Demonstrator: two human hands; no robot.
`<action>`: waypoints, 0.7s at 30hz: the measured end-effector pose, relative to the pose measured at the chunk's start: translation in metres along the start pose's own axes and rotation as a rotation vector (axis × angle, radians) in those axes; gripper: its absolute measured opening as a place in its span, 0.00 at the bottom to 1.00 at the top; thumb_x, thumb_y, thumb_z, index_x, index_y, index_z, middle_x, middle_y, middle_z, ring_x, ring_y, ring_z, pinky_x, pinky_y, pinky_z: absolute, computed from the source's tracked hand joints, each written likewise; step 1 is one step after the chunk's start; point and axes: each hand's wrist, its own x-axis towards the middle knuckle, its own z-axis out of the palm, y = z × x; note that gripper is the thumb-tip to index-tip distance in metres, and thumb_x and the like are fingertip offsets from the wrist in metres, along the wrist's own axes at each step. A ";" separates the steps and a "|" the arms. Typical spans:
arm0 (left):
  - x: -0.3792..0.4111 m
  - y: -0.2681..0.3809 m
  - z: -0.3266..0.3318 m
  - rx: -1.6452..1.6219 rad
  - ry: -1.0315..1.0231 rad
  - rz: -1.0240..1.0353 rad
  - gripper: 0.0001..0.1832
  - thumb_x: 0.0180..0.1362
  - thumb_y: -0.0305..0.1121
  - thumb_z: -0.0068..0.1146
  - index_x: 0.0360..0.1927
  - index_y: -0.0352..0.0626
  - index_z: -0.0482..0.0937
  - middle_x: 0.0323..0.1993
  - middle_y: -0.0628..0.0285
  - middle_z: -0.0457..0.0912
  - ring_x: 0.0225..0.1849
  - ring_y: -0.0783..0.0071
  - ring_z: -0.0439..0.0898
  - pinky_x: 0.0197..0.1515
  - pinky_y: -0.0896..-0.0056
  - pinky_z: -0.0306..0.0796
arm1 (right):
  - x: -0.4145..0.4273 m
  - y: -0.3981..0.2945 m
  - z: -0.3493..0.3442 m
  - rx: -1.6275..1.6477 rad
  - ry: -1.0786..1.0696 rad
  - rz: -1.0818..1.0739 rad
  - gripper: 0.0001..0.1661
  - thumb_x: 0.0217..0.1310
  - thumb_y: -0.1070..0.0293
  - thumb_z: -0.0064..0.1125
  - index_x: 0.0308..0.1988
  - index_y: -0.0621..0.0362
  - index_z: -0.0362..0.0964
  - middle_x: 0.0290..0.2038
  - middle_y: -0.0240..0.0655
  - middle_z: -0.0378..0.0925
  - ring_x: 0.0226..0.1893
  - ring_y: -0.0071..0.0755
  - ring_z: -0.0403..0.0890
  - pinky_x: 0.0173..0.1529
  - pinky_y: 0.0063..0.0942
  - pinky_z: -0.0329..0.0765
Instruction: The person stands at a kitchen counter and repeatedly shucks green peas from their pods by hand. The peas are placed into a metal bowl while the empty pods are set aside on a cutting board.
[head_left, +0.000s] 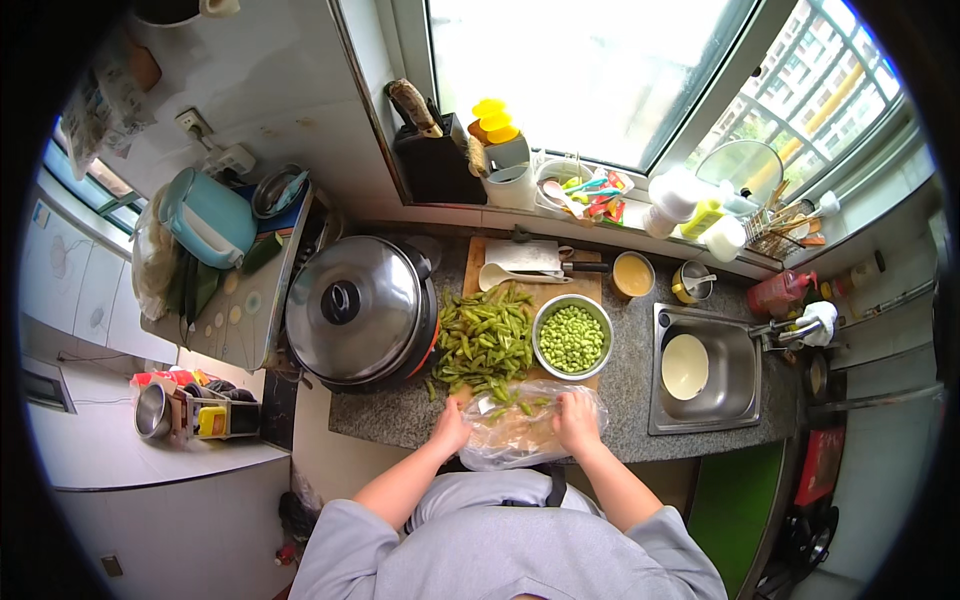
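Note:
A clear plastic bag (517, 439) lies spread along the counter's front edge, on the near part of a wooden cutting board (585, 289). My left hand (451, 426) grips the bag's left side, and my right hand (577, 421) grips its right side. A few pods rest on the plastic between them. Just beyond the bag is a heap of green edamame pods (487, 341). To the right of that heap stands a metal bowl (538, 346) filled with shelled green beans (572, 339). My fingertips are partly hidden in the plastic.
A large lidded electric pot (356, 307) stands left of the heap. A cleaver (525, 256) and a white spoon (517, 277) lie at the board's back. Farther right are a bowl of yellowish liquid (632, 275) and a steel sink (731, 375) holding a cream-coloured bowl (684, 366).

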 end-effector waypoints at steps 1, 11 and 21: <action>0.006 -0.003 -0.004 0.001 -0.041 -0.018 0.32 0.44 0.35 0.64 0.52 0.35 0.63 0.48 0.44 0.73 0.54 0.52 0.73 0.53 0.60 0.68 | 0.002 -0.003 0.006 -0.022 -0.050 0.034 0.22 0.43 0.71 0.60 0.43 0.56 0.69 0.45 0.46 0.69 0.49 0.51 0.69 0.52 0.44 0.68; 0.027 -0.035 -0.030 -0.414 0.389 -0.093 0.28 0.42 0.36 0.68 0.44 0.33 0.70 0.41 0.52 0.74 0.42 0.61 0.76 0.48 0.65 0.70 | 0.018 -0.011 0.010 0.344 0.378 0.329 0.22 0.53 0.71 0.58 0.48 0.63 0.64 0.39 0.43 0.69 0.40 0.44 0.73 0.48 0.36 0.72; 0.060 -0.019 -0.028 -1.019 0.154 -0.415 0.07 0.51 0.29 0.53 0.35 0.44 0.75 0.26 0.68 0.74 0.27 0.78 0.71 0.25 0.73 0.63 | 0.073 0.043 0.037 1.254 0.233 1.011 0.13 0.65 0.71 0.37 0.46 0.63 0.63 0.41 0.42 0.74 0.36 0.33 0.78 0.34 0.29 0.81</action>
